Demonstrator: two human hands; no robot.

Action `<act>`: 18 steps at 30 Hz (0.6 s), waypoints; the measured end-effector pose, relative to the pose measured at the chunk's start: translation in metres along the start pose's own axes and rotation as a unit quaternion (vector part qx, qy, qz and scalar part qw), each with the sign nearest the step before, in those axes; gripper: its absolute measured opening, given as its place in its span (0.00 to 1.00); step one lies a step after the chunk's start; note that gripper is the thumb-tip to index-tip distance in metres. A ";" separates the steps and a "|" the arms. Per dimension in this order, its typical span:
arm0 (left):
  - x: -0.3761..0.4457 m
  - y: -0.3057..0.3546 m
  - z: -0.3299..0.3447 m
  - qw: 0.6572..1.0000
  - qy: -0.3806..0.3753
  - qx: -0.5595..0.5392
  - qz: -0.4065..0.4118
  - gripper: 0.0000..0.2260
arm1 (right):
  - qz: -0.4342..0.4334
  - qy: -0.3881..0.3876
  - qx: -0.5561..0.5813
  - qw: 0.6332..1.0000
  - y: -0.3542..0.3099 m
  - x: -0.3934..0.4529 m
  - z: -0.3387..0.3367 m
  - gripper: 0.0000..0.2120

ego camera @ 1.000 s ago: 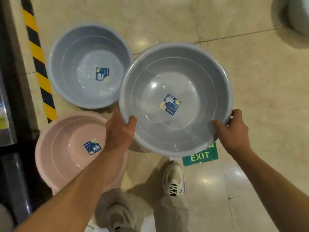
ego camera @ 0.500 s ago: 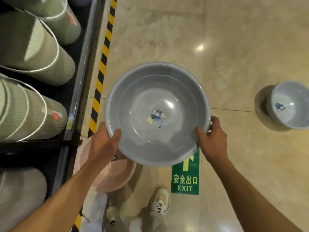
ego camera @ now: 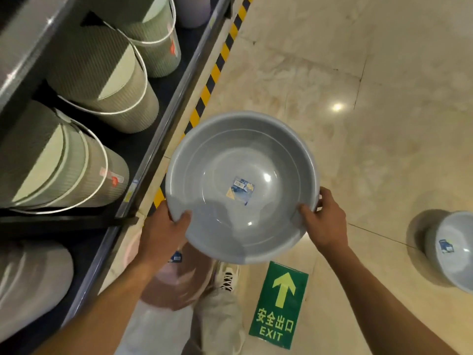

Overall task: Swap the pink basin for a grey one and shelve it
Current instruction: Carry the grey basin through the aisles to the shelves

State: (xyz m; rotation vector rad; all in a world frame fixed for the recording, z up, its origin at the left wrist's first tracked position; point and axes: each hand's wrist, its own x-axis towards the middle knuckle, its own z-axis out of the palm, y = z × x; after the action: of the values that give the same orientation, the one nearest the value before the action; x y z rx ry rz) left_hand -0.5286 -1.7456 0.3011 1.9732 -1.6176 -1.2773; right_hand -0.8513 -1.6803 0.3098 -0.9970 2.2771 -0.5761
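Grey basin (ego camera: pixel 243 175) held in the air over the floor (ego camera: pixel 358 124), open side up, just right of the shelf unit's front edge (ego camera: pixel 163 129) and the yellow/black hazard strip (ego camera: pixel 204 90). Label sticker (ego camera: pixel 240 190) on its inside bottom. Left hand (ego camera: pixel 163 231) grips the near-left rim: thumb hooked over into the basin, other fingers curled under, out of sight. Right hand (ego camera: pixel 325 221) grips the near-right rim likewise, thumb inside, fingers wrapped round the outer edge. Pink basin (ego camera: pixel 174 283) on the floor below the left forearm, next to the shelf base; blurred, partly hidden by arm and grey basin, blue label just visible. Second grey basin (ego camera: pixel 453 249) on the floor far right, well apart from the held one, cut by the frame edge. Shelf at left carries ribbed green buckets (ego camera: pixel 102 73) lying on their sides w/ white handles; a pale item on the lower tier, too blurred to ID. Green EXIT floor sign (ego camera: pixel 279 306) w/ arrow just below the held basin. Person's trousers and a shoe (ego camera: pixel 227 278) visible under the basin.
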 end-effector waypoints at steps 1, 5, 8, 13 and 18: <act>0.008 -0.005 0.001 1.000 0.011 0.000 -0.020 0.14 | -0.009 -0.011 -0.009 1.000 -0.004 0.012 0.007 0.24; 0.032 -0.028 0.012 0.995 0.027 -0.017 -0.090 0.16 | -0.051 -0.045 -0.040 0.997 -0.021 0.057 0.034 0.23; 0.043 -0.043 0.023 0.990 0.039 -0.052 -0.127 0.19 | -0.080 -0.081 -0.062 0.992 -0.027 0.085 0.054 0.24; 0.059 -0.070 0.050 0.971 0.071 -0.061 -0.219 0.15 | -0.108 -0.151 -0.107 0.977 -0.025 0.136 0.091 0.24; 0.088 -0.099 0.095 0.962 0.109 -0.072 -0.240 0.13 | -0.157 -0.192 -0.159 0.956 -0.007 0.191 0.144 0.26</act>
State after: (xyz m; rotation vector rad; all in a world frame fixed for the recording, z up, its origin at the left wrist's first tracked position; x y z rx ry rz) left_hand -0.5397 -1.7634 0.1390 2.3973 -0.9456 -1.2296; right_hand -0.8582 -1.8521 0.1434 -1.5013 1.9066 -0.1167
